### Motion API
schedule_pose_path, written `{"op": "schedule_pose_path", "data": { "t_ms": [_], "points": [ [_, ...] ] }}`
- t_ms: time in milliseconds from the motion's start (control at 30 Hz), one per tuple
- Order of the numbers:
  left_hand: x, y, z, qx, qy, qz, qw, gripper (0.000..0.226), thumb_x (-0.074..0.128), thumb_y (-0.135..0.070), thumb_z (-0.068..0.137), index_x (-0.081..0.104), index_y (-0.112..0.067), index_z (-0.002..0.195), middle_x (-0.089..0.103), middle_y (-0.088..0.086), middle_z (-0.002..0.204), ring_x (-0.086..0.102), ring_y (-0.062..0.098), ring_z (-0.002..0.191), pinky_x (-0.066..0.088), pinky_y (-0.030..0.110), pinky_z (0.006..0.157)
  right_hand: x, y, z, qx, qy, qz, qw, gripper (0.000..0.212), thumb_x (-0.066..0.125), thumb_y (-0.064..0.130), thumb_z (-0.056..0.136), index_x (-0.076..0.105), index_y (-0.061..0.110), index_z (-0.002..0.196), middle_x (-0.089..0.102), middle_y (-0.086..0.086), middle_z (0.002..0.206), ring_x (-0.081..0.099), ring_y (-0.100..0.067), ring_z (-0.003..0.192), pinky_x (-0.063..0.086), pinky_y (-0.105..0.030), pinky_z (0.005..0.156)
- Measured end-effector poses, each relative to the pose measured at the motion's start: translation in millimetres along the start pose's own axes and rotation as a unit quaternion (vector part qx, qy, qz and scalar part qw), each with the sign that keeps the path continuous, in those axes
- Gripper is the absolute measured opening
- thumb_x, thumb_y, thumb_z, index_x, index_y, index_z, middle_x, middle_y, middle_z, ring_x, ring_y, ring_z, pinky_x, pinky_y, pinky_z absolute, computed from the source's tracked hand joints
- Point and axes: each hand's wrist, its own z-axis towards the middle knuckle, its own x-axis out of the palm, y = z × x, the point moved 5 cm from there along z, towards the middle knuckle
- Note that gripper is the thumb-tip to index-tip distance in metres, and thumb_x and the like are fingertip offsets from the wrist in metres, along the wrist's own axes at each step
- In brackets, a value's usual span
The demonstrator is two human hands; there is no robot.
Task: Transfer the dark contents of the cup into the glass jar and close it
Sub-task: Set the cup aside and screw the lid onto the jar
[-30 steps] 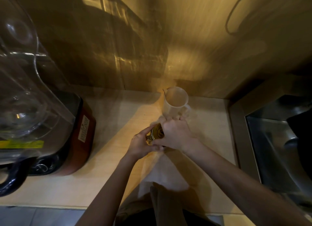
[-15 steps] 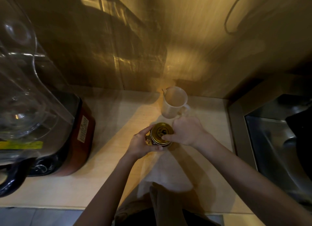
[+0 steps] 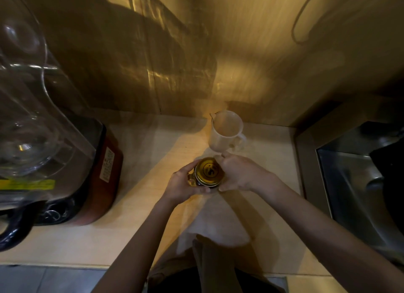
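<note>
A small glass jar [image 3: 192,180] stands on the counter at centre, topped by a round gold lid [image 3: 209,170] with a dark mark. My left hand [image 3: 183,185] wraps around the jar's left side. On the right, my right hand [image 3: 240,173] curls its fingers against the lid's rim. Behind them, near the wall, stands a white cup [image 3: 225,132] with a handle and a spout, upright; its inside looks pale.
A large blender [image 3: 50,139] with a clear jug and red-brown base fills the left of the counter. A steel sink [image 3: 358,183] lies at the right. A white cloth or paper [image 3: 216,227] lies near the counter's front edge. The wall is close behind.
My right hand, which covered the lid a second ago, has slid to the lid's right edge, and the gold top shows. My left hand has stayed on the jar.
</note>
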Motion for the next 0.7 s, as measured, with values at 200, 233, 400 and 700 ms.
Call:
{"op": "schedule_pose_path", "data": {
  "t_ms": [200, 233, 400, 700],
  "points": [
    [0.4, -0.1, -0.1, 0.007, 0.001, 0.002, 1.0, 0.089, 0.085, -0.033, 0.054, 0.044, -0.025, 0.133, 0.058, -0.001, 0.132, 0.049, 0.015, 0.124, 0.042, 0.031, 0.1, -19.6, -6.3, -3.3, 0.035, -0.059, -0.056, 0.996, 0.035, 0.074, 0.039, 0.071, 0.065, 0.008, 0.083, 0.065, -0.01, 0.079, 0.064, -0.028, 0.087, 0.043, -0.031, 0.06],
    [0.2, 0.2, 0.2, 0.006, 0.0, 0.001, 1.0, 0.089, 0.085, -0.033, 0.053, 0.044, -0.026, 0.133, 0.058, -0.001, 0.131, 0.05, 0.014, 0.123, 0.043, 0.029, 0.098, -18.1, -4.1, -1.5, 0.021, -0.065, -0.053, 0.996, 0.039, 0.076, 0.037, 0.07, 0.063, 0.01, 0.096, 0.067, -0.01, 0.095, 0.062, -0.029, 0.096, 0.046, -0.033, 0.067],
    [0.1, 0.0, -0.4, 0.007, -0.003, 0.008, 1.0, 0.093, 0.084, -0.037, 0.053, 0.041, -0.027, 0.135, 0.058, -0.005, 0.128, 0.05, 0.008, 0.118, 0.039, 0.017, 0.091, 4.1, 7.8, 5.9, -0.039, 0.019, 0.023, 0.999, 0.098, 0.08, 0.015, 0.068, 0.018, 0.017, 0.144, 0.037, -0.01, 0.141, 0.035, -0.028, 0.129, 0.042, -0.044, 0.101],
    [0.5, 2.2, 0.5, 0.001, 0.001, -0.015, 1.0, 0.089, 0.085, -0.032, 0.053, 0.045, -0.026, 0.132, 0.059, -0.003, 0.13, 0.049, 0.012, 0.123, 0.042, 0.026, 0.098, -14.7, -16.5, -2.2, 0.051, -0.049, -0.033, 0.997, 0.036, 0.073, 0.044, 0.071, 0.068, 0.009, 0.081, 0.063, -0.008, 0.072, 0.064, -0.026, 0.08, 0.043, -0.03, 0.057]
  ]
}}
